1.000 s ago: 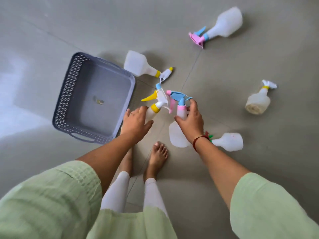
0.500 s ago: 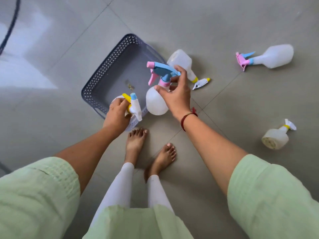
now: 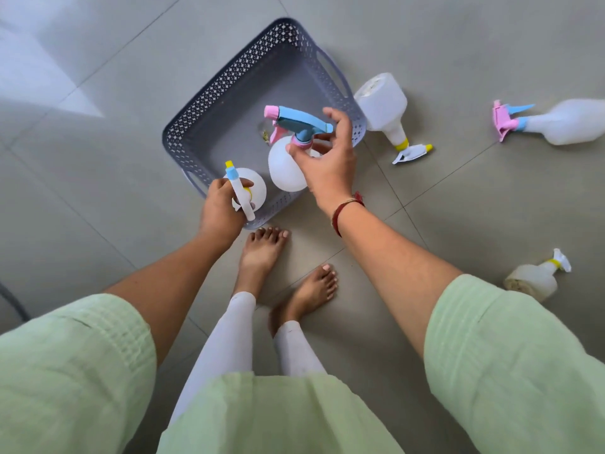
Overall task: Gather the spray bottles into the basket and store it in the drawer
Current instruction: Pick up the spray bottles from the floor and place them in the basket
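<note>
I see basket (image 3: 209, 113) on tiled floor (image 3: 98, 224), just ahead of bare feet. Left hand (image 3: 219, 208) over near basket corner, fingers (image 3: 244, 184) wrapped round neck of yellow-and-blue-capped bottle (image 3: 245, 188). Right hand (image 3: 327, 158) above basket interior, thumb and fingers pinching neck of pink-and-blue-trigger bottle (image 3: 286, 165), remaining fingers spread. Three bottles lie on floor outside basket: yellow-collared bottle (image 3: 383, 106) just beside right wall; pink-trigger bottle (image 3: 563, 122) well to right; small bottle (image 3: 533, 278) near right sleeve.
</note>
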A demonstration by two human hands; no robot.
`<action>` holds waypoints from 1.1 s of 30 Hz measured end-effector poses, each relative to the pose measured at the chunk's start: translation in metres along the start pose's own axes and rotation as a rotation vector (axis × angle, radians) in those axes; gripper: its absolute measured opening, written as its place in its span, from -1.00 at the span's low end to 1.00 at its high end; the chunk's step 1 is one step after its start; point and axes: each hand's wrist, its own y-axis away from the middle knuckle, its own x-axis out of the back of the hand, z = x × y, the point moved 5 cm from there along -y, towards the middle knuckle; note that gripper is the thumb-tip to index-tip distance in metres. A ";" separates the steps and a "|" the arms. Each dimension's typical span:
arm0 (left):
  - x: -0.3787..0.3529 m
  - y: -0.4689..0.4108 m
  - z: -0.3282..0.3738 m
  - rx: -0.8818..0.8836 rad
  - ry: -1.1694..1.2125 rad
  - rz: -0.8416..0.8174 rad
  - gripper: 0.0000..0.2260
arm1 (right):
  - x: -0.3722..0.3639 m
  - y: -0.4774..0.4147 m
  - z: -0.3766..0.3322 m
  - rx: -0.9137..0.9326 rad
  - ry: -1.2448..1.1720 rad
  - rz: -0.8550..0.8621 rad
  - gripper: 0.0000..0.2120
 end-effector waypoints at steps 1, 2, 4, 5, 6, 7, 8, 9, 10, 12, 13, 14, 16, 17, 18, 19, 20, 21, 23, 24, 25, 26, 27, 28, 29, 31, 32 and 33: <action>-0.001 -0.001 0.000 0.007 0.008 0.002 -0.63 | -0.002 -0.002 0.001 0.004 0.004 -0.010 -0.36; -0.001 -0.002 0.000 0.017 0.016 0.002 -0.62 | -0.004 -0.005 0.001 0.014 0.016 -0.021 -0.37; 0.000 -0.004 -0.003 0.052 0.014 -0.006 -0.57 | -0.010 -0.007 0.004 0.040 0.072 -0.043 -0.48; 0.000 -0.004 -0.004 0.069 -0.009 -0.018 -0.54 | -0.013 -0.008 0.005 0.046 0.116 -0.052 -0.56; 0.001 -0.004 -0.005 0.083 -0.037 -0.033 -0.50 | -0.015 -0.009 0.006 0.044 0.161 -0.061 -0.63; 0.001 -0.004 -0.006 0.095 -0.055 -0.049 -0.47 | -0.017 -0.009 0.008 0.041 0.194 -0.068 -0.68; 0.001 -0.003 -0.007 0.106 -0.062 -0.064 -0.46 | -0.019 -0.010 0.010 0.046 0.213 -0.073 -0.70; 0.002 -0.003 -0.008 0.116 -0.063 -0.075 -0.45 | -0.020 -0.009 0.010 0.057 0.228 -0.079 -0.72; 0.003 -0.002 -0.010 0.126 -0.060 -0.082 -0.45 | -0.021 -0.009 0.011 0.069 0.246 -0.086 -0.73; 0.008 -0.001 -0.013 0.131 -0.036 -0.083 -0.49 | -0.024 -0.007 0.011 0.101 0.301 -0.118 -0.75; 0.010 0.000 -0.015 0.134 -0.006 -0.075 -0.53 | -0.025 -0.006 0.011 0.120 0.336 -0.143 -0.76; 0.014 0.001 -0.016 0.146 0.030 -0.052 -0.58 | -0.026 -0.006 0.010 0.138 0.370 -0.173 -0.76; 0.021 0.005 -0.016 0.191 0.079 0.031 -0.69 | -0.028 -0.004 0.008 0.156 0.451 -0.239 -0.75; 0.025 0.008 -0.015 0.210 0.097 0.078 -0.71 | -0.029 -0.004 0.005 0.160 0.498 -0.265 -0.73; 0.029 0.010 -0.014 0.218 0.113 0.117 -0.71 | -0.029 -0.003 0.003 0.163 0.548 -0.280 -0.69; 0.032 0.012 -0.012 0.213 0.120 0.146 -0.68 | -0.029 -0.003 -0.001 0.173 0.597 -0.285 -0.65; 0.036 0.014 -0.008 0.194 0.113 0.163 -0.61 | -0.030 -0.002 -0.006 0.195 0.647 -0.284 -0.60; 0.039 0.016 -0.004 0.164 0.086 0.171 -0.53 | -0.030 -0.002 -0.011 0.232 0.695 -0.284 -0.56; 0.042 0.018 0.004 0.092 0.007 0.162 -0.45 | -0.034 0.000 -0.020 0.327 0.790 -0.308 -0.54; 0.043 0.018 0.007 0.065 -0.016 0.155 -0.44 | -0.037 0.001 -0.024 0.377 0.835 -0.325 -0.56; 0.043 0.018 0.010 0.051 -0.029 0.149 -0.44 | -0.040 0.002 -0.027 0.424 0.877 -0.339 -0.59; 0.043 0.018 0.011 0.047 -0.045 0.145 -0.44 | -0.043 0.003 -0.029 0.468 0.918 -0.347 -0.62; 0.043 0.017 0.012 0.051 -0.070 0.146 -0.45 | -0.045 0.004 -0.031 0.508 0.962 -0.353 -0.65; 0.042 0.015 0.011 0.063 -0.103 0.151 -0.48 | -0.048 0.004 -0.032 0.542 1.005 -0.358 -0.68; 0.040 0.014 0.010 0.080 -0.135 0.153 -0.51 | -0.049 0.005 -0.033 0.567 1.040 -0.364 -0.70; 0.038 0.011 0.008 0.118 -0.170 0.155 -0.55 | -0.050 0.005 -0.032 0.583 1.076 -0.372 -0.73; 0.037 0.010 0.008 0.130 -0.170 0.154 -0.56 | -0.050 0.005 -0.031 0.573 1.078 -0.378 -0.74; 0.037 0.009 0.007 0.138 -0.168 0.150 -0.56 | -0.049 0.005 -0.030 0.561 1.073 -0.384 -0.74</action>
